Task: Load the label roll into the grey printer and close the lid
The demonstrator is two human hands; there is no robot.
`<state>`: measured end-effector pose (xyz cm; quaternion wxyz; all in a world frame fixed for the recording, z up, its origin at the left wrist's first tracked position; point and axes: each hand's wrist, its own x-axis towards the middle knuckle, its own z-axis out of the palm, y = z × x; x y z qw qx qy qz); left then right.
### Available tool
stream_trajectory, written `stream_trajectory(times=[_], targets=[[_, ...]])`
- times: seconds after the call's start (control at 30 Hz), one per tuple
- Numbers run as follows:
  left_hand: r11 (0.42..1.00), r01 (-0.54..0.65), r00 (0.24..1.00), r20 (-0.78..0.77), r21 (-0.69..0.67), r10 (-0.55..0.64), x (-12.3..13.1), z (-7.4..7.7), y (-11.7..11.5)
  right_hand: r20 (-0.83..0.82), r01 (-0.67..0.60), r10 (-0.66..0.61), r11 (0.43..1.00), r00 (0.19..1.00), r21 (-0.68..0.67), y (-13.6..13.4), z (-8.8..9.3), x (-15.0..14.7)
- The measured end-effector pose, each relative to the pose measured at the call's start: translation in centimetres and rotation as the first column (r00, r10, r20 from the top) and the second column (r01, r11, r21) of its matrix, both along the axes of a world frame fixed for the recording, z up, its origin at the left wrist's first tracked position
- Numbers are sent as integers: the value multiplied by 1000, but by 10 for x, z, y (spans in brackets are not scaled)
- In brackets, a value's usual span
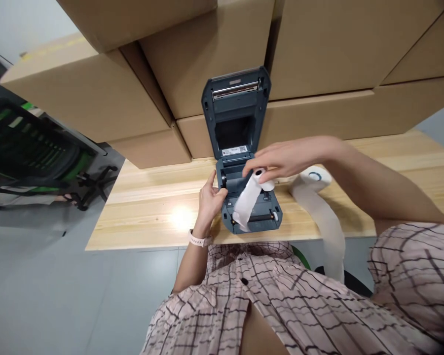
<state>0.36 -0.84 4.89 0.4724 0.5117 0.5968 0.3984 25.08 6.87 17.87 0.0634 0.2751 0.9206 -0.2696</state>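
Observation:
A dark grey label printer (pixel 236 118) stands on the wooden table with its lid swung up and its inside showing. My left hand (pixel 210 201) grips the printer's left side wall, thumb over the edge. Above the printer's open bay, my right hand (pixel 281 160) has its fingers around a small white paper roll (pixel 267 185). From this roll a loose strip of paper hangs down over the front roller. Right of the printer lies a larger white paper roll (pixel 314 178), its unwound strip trailing over the table's front edge.
Stacked cardboard boxes (pixel 214 59) rise along the back of the wooden table (pixel 140 212). A black and green office chair (pixel 37 143) is on the floor at the left. The table's front edge runs close to my body.

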Motion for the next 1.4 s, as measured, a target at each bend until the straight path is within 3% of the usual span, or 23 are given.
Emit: stream_trajectory(times=[0.1,0.2,0.3,0.37,0.47,0.57,0.7,0.87,1.03,1.2,1.3,1.4], targets=[[999,-17,1000,-15,43,17,1,-1,0,88,-120,112,989,990,92,8,-16,-45],[999,-15,1000,-19,43,16,0,-2,1,92,-204,211,976,973,-77,20,-37,-64],[999,-18,1000,-14,50,19,0,-4,2,26,-166,177,958,984,-232,29,-54,-61],[998,-20,1000,-9,58,21,0,-5,2,-11,-99,100,959,995,-264,29,-61,-54],[998,-25,1000,7,58,24,1,-7,2,-33,-9,3,981,999,-193,17,-65,-47],[998,-38,999,27,44,37,2,-7,1,-34,51,-51,999,998,-20,-6,-65,-43],[998,-52,998,36,42,51,4,-4,-1,-56,133,-125,975,991,177,-46,-74,-34],[998,-44,996,73,36,41,5,-2,-3,-158,204,-175,960,972,192,-79,-91,-12],[998,-46,992,120,46,41,5,-5,-2,-64,147,-145,988,987,39,-75,-85,4],[996,-66,988,148,67,55,6,-5,-3,-70,-66,61,996,996,-68,-50,-75,19],[996,-66,983,175,60,55,7,-2,-4,-78,-136,132,990,988,-45,-43,-76,24],[996,-67,980,191,61,54,7,-2,-4,-90,-126,131,990,987,58,-47,-76,22]])
